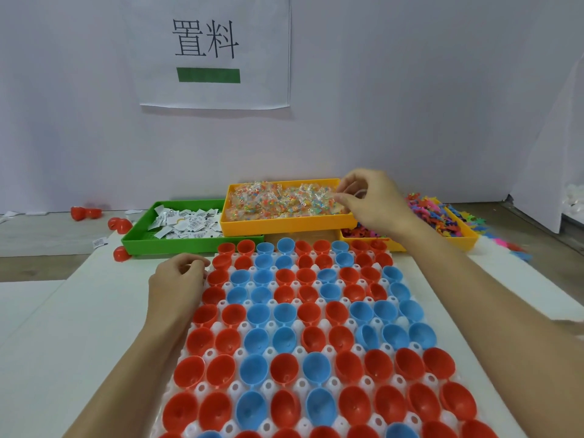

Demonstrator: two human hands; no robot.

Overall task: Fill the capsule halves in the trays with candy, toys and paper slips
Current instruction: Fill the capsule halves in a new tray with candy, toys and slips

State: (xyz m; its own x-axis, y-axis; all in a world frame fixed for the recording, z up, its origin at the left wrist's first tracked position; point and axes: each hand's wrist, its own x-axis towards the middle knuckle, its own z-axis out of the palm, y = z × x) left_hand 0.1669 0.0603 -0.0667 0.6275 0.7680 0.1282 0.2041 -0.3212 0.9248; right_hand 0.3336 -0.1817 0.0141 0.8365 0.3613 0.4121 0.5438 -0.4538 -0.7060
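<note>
A white tray (221, 301) in front of me holds many empty red and blue capsule halves (284, 314), open side up. Behind it stand a green bin of paper slips (186, 224), an orange bin of clear candy packets (278, 200), and a yellow bin of colourful toys (442, 222). My right hand (369, 200) reaches over the orange bin's right end, its fingertips pinching candy packets. Fingers loosely curled, my left hand (177, 279) rests at the tray's left edge and holds nothing that I can see.
Loose red capsule halves (120, 224) and a few stray slips lie on the table left of the green bin. A white partition with a printed sign (208, 49) closes off the back. Toys spill past the yellow bin at the right (505, 245).
</note>
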